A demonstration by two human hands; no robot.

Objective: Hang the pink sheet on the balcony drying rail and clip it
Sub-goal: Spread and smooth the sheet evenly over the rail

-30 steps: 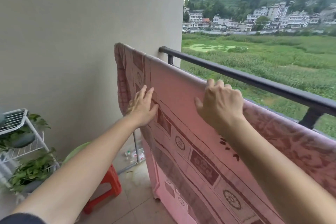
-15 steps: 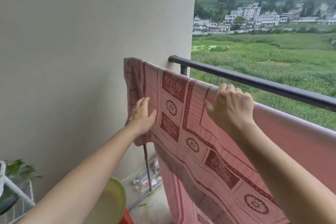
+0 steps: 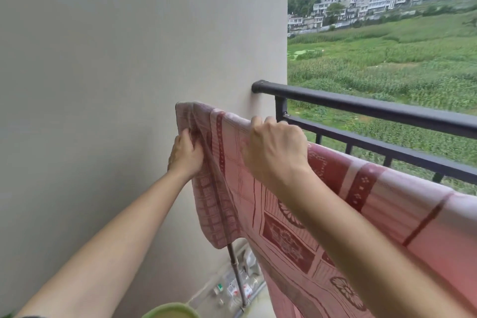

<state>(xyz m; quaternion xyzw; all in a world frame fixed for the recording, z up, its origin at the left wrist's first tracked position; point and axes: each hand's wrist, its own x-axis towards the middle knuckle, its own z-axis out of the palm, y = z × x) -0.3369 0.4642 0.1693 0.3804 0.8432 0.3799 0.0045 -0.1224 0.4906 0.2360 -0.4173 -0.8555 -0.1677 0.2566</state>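
Observation:
The pink sheet (image 3: 284, 219), patterned with dark red squares and flowers, hangs over a drying rail that it hides along its top edge. Only the rail's metal leg (image 3: 236, 271) shows below the sheet's left corner. My left hand (image 3: 185, 155) grips the bunched left end of the sheet close to the wall. My right hand (image 3: 276, 150) is closed over the sheet's top fold on the rail, a little to the right. No clip is in view.
A beige wall (image 3: 116, 85) fills the left side. The black balcony railing (image 3: 374, 108) runs behind the sheet to the right. Small bottles and litter (image 3: 235, 289) lie on the floor by the leg. A green rounded object (image 3: 170, 312) sits at the bottom edge.
The view has tilted up and come closer to the wall. My left hand went from lying flat on the sheet to gripping its bunched left end; the right hand stays on the top fold.

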